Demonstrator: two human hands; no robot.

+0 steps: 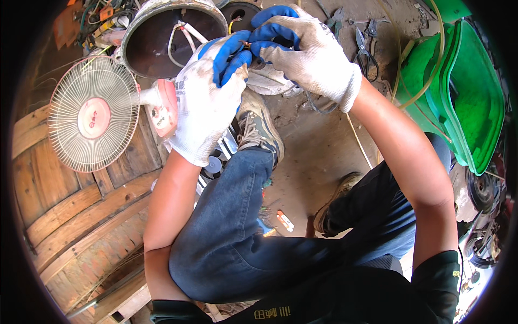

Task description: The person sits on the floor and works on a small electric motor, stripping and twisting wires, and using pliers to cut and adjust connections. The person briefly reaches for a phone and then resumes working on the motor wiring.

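Both my hands wear white knit gloves with blue-coated palms and fingers, and they meet at the top middle. My left hand (205,97) is closed, its fingertips pinching one side of some thin copper-coloured wire (247,45). From the right, my right hand (315,56) pinches the same wire with thumb and fingers. Only a short bit of wire shows between the gloves. Just beyond my left fingers a yellow wire (233,24) sticks up. Below the hands lies a grey metal part (267,81), partly hidden by my gloves.
A fan with a white grille (67,119) rests at left over wooden boards (59,178). A round metal drum (127,48) stands behind my left hand. Pliers (335,22) and black-handled shears (366,54) lie far right. Green plastic bins (450,92) stand at right; a cutter knife (285,221) lies on the floor.
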